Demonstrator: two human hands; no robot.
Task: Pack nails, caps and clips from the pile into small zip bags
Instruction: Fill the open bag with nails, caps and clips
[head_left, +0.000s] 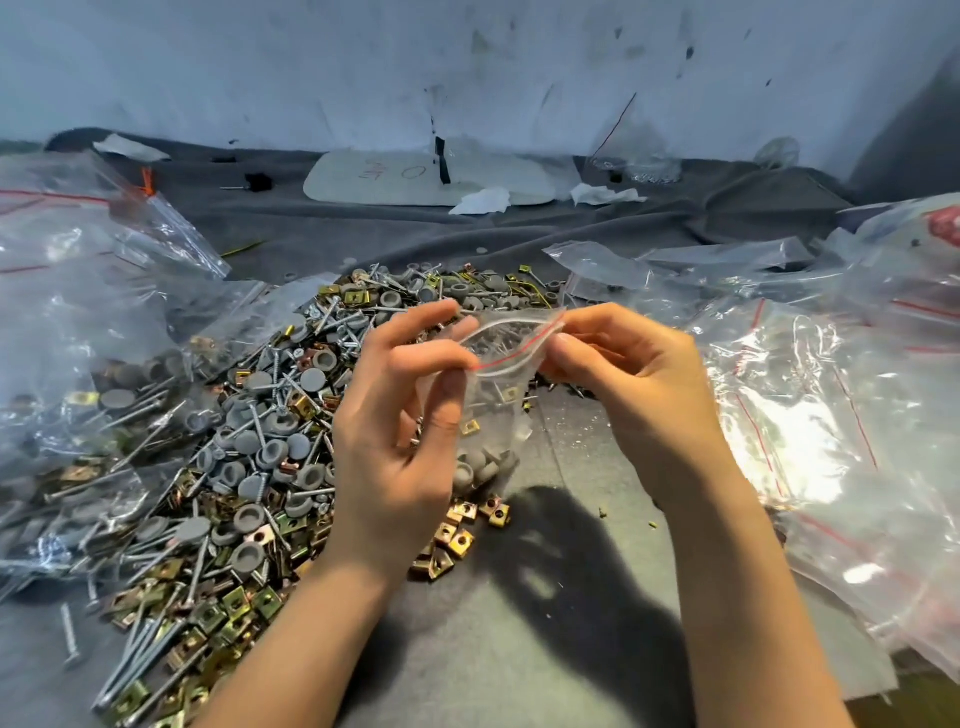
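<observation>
Nearby, crumpled plastic bags (78, 322) flank the pile (249, 441) and zip bag (501, 415).

Both bare forearms reach up from the bottom edge to the frame's centre. The left hand (410, 415) and the right hand (634, 395), fingers curled, each pinch the top of a zip bag (501, 410).

Both hands (410, 415) (623, 384) pinch zip bag (498, 395) mouth, seemingly half-open.

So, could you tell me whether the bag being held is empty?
No, grey caps and a brass clip show through the bag, pinched by the left hand and right hand.
</observation>
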